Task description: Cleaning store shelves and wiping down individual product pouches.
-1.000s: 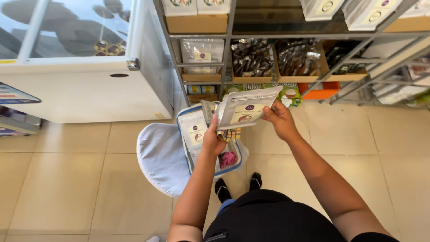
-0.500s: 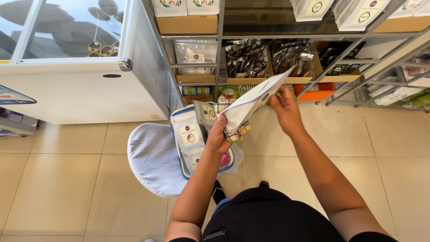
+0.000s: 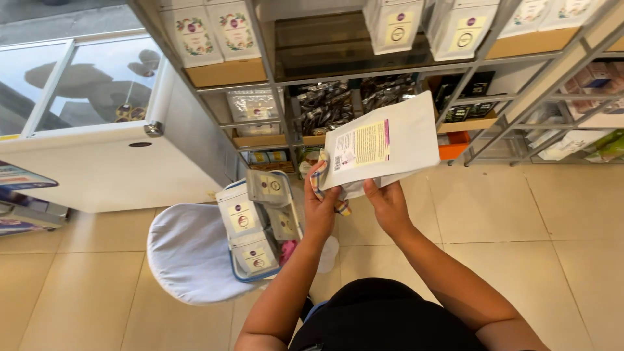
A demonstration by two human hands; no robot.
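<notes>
Holding one white flat pouch (image 3: 390,140) in the middle of the frame, the person grips it with both hands: the left hand (image 3: 322,207) is closed on the lower left corner, with a striped cloth (image 3: 318,185) pressed between the fingers and the pouch, and the right hand (image 3: 387,205) pinches the bottom edge from below. The pouch is in the air, tilted, with its yellow label toward the camera. Lower left of the hands, a basket (image 3: 260,227) stands on a white round stool (image 3: 188,253), and about three similar pouches lie inside it, together with something pink that is too hidden to name. Judging from this grip, the pouch could slip, because only its lower edge is held and the cloth takes a part of the left hand's hold; if it falls, it may hit the basket, which sits near the stool's edge, and tip it. Farther, in the upper part of the frame, the metal shelves (image 3: 364,68) carry four white boxes in the top row, plus dark packets below that cannot be counted exactly. In the upper left stands one white freezer (image 3: 97,169) with a glass lid.
</notes>
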